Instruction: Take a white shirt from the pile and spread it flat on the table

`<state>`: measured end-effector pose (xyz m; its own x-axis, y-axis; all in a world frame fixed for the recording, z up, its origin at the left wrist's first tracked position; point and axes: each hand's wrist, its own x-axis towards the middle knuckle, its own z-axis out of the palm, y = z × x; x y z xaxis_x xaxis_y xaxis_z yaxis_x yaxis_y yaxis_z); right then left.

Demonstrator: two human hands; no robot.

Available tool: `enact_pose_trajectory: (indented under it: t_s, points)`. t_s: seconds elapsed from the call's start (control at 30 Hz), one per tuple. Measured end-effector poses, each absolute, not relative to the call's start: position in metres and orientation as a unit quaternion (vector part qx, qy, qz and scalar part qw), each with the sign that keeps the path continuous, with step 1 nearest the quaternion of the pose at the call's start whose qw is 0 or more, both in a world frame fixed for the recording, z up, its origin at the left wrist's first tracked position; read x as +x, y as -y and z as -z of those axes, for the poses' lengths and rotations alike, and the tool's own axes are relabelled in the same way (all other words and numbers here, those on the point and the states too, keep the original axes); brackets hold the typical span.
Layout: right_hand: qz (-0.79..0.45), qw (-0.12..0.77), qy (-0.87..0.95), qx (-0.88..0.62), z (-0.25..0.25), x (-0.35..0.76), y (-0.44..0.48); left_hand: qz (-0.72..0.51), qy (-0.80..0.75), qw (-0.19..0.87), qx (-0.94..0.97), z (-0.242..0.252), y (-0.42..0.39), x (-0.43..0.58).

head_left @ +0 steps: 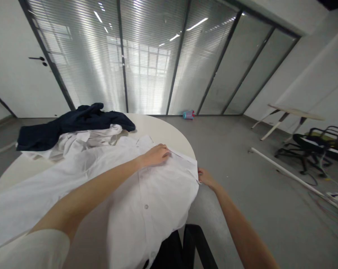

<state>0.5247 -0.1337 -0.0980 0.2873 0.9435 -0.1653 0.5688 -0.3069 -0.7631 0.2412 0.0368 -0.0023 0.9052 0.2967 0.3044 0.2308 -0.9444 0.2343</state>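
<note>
White button-front cloth shirt (149,190) lies spread over the round pale desk (169,129), one long part running off to the left and the buttoned body turned toward the wearer. The left grip (154,154) rests palm down on the cloth with its fingers curled; whether it pinches any fabric I cannot tell. The right grip (204,176) appears closed on the shirt's outer edge, at the right side of the desk.

The step in hand looks like straightening that edge. To do it well, I would let the left grip anchor the cloth lightly while the right draws outward, gently enough that the buttoned strip does not skew, then smooth the wrinkles away from the buttons.

Mind the near side: the cloth hangs past the rim, close to a black chair part (198,244) where it could snag. The rumpled off-white garment (87,139) and the dark navy garment (73,121) crowd the far left. Bare desk shows beyond the left grip, and open grey floor (227,149) lies to the right, giving the right arm free room.
</note>
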Motion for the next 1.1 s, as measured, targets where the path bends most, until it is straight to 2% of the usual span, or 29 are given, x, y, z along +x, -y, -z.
enact_pose_trajectory:
  t_s: [0.23,0.5,0.63,0.77,0.87,0.93,1.1]
  points:
    - [-0.276,0.362,0.531,-0.715,0.128,0.527,0.133,-0.166,-0.21,0.09,0.959,0.013,-0.042,0.262]
    - [-0.319,0.391,0.569,-0.649,0.113,0.502,0.145,-0.183,-0.232,0.077,0.952,0.027,-0.036,0.262]
    - [-0.334,0.417,0.535,-0.654,0.114,0.496,0.145,-0.184,-0.233,0.076,0.952,0.027,-0.036,0.261]
    - [-0.279,0.472,0.45,-0.705,0.117,0.521,0.144,-0.191,-0.239,0.072,0.949,0.027,-0.036,0.261]
    - [-0.252,0.548,0.376,-0.704,0.096,0.555,0.146,-0.193,-0.243,0.073,0.948,0.029,-0.038,0.261]
    - [-0.27,0.562,0.358,-0.694,0.066,0.583,0.147,-0.191,-0.242,0.073,0.948,0.03,-0.038,0.261]
    - [-0.382,0.434,0.435,-0.69,-0.013,0.641,0.124,-0.186,-0.241,0.061,0.951,0.03,-0.037,0.261]
